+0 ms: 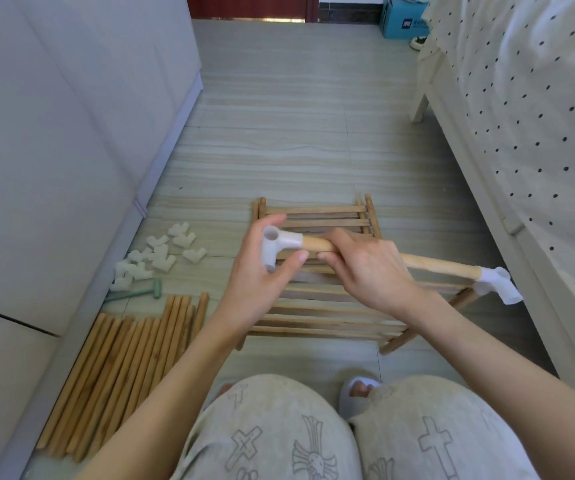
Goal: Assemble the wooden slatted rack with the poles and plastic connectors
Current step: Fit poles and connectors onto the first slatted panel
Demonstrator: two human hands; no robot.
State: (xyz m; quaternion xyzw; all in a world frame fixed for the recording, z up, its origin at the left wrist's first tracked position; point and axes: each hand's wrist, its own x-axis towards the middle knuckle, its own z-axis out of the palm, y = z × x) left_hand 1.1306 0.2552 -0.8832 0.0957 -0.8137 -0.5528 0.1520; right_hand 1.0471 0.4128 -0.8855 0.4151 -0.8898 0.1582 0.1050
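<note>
Pole (431, 264) in hand, you are holding it level above the slatted rack (317, 306), its long axis running left to right, your right hand (365, 271) gripping its middle while your left hand (262, 271) is pinching the white connector (279, 245) capping its left end.

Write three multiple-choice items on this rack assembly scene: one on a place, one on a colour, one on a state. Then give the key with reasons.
1. Where does the pile of loose poles lie?
A. on the bed
B. on the floor, to the person's left
C. on the slatted panels

2. What colour is the small mallet?
A. red
B. black
C. green

3. What is the left hand doing?
A. gripping a connector
B. resting open
C. lifting a slat

Key: B, the poles lie beside the cabinet; C, its head and handle are pale green; A, fingers curl round the white connector seated on the held pole.
</note>
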